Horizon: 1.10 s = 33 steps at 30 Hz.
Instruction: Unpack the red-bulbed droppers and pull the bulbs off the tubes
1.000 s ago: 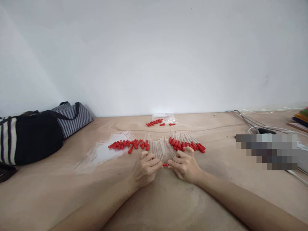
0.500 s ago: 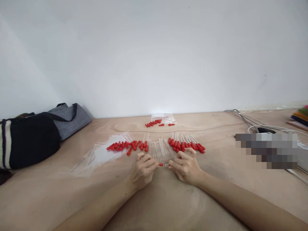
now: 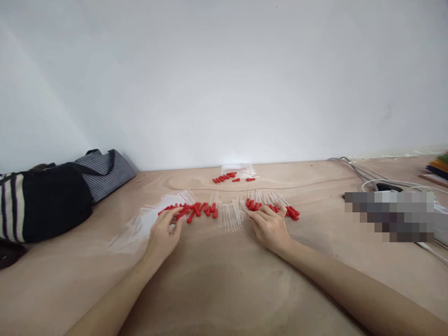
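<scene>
My left hand (image 3: 164, 232) reaches to a heap of loose red rubber caps (image 3: 196, 210) that lies partly on clear zip bags (image 3: 147, 224). Its fingertips are pinched among the leftmost caps, with a red cap at them. My right hand (image 3: 269, 225) rests with curled fingers on a fan of clear tubes with red caps (image 3: 276, 205). What its fingers hold is hidden. A bunch of bare clear tubes (image 3: 229, 215) lies between the two hands.
Further back are a few more red caps (image 3: 227, 178) by a small bag. Dark and striped bags (image 3: 52, 193) stand at the left. Cables (image 3: 371, 179) and a blurred object (image 3: 388, 217) lie at the right, on the wooden tabletop (image 3: 224, 280).
The hands were together at the centre and pulled a red cap and a clear tube apart. The left hand then moved left to the caps, the right hand forward onto the capped tubes.
</scene>
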### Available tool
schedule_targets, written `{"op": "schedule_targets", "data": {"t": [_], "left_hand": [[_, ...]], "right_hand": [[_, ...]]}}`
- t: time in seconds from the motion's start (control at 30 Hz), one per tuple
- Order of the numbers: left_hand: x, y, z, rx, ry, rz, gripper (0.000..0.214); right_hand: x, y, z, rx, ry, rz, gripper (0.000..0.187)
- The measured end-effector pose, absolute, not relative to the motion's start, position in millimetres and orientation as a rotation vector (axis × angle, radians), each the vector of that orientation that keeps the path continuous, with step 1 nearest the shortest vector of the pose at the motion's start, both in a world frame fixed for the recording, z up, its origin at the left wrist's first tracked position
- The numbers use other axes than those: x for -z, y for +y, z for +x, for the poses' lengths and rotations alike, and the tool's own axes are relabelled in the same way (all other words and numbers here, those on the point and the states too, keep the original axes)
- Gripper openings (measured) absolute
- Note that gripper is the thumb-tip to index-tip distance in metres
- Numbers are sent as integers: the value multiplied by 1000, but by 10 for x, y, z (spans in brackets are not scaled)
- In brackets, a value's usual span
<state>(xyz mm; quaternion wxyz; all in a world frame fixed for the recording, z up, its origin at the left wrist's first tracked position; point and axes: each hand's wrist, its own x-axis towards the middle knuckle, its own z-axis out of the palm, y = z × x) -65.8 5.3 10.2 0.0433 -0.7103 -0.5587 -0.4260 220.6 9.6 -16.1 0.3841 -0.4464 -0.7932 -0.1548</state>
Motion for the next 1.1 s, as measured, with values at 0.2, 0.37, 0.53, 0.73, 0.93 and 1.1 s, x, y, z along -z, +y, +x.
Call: {"op": "schedule_targets", "data": {"t": [0.2,0.37,0.53,0.73,0.93,1.1], "left_hand": [[-86,103,-961,1187,-2029,-2181,24],[-24,134,-910,1123,-2036,-2141,31],[-31,112,-728,1018,-1625,-2161,21],[-24,174,-324,775,-1446,-2237,16],[-9,332,-145,674,-1576,-2056,15],[-13,348,-118,610,-1588,-2009,21]], "right_hand": [[-1,319,1970,398,-1976,-1474,22],[12,418,1830,376,-2142,-1601,19],[27,425,1756,333,-2201,-1681,22],[57,412,1711,301,-2217,-1717,23],[59,368,1719,308,-2184,-1681,27],[91,183,1928,402,-2101,-1449,25]]}}
